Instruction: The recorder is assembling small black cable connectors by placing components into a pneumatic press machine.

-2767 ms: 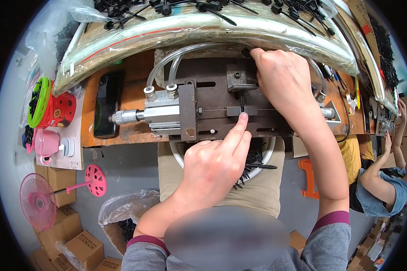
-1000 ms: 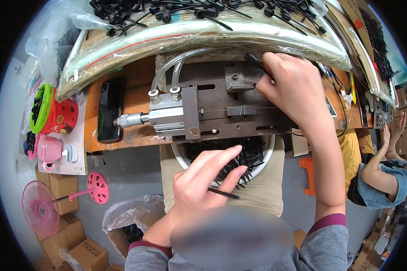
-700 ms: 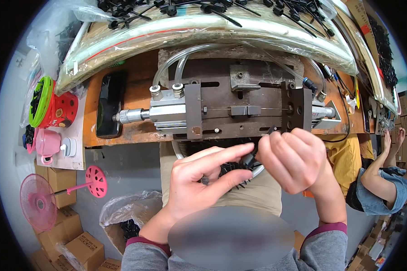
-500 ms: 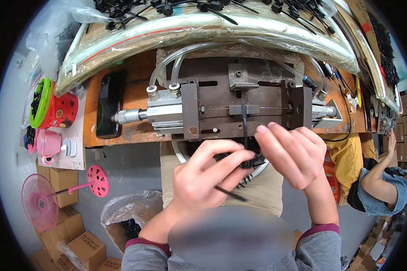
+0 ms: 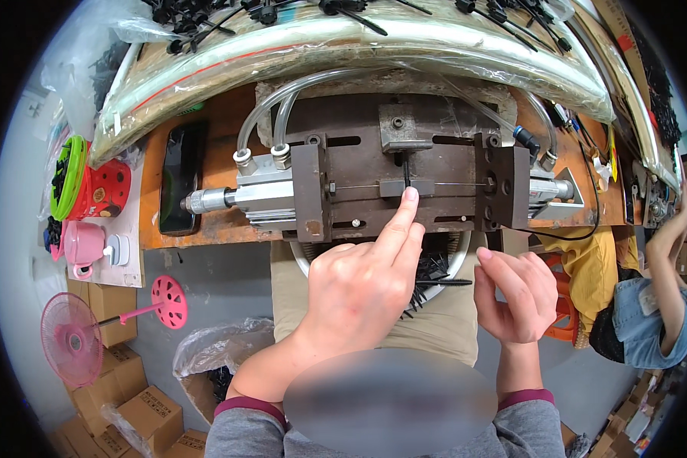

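Note:
My left hand [image 5: 362,286] reaches over the machine's front edge, its index finger stretched out. That fingertip presses the near end of a thin black plastic rod [image 5: 406,169] lying across the small grey block [image 5: 391,188] in the machine. A second black plastic stick [image 5: 452,282] juts out rightward from under the curled fingers of this hand, apparently held there; its other end is hidden. My right hand [image 5: 517,294] hovers to the right with fingers curled in, nothing visible in them. Below, a white-rimmed basin [image 5: 459,263] on my lap holds several black plastic pieces [image 5: 433,263].
Silver cylinders [image 5: 266,195] with clear air hoses [image 5: 271,99] flank the brown machine plate [image 5: 450,164]. A phone [image 5: 182,179] lies left on the bench. A plastic-wrapped shelf [image 5: 343,57] bears black parts. A pink fan [image 5: 71,340] and cartons [image 5: 149,420] stand lower left; a person sits at right.
My left hand has moved up, its index finger now on the rod in the machine. The right hand has drawn back from the rod, right and down. The rod sits farther back.

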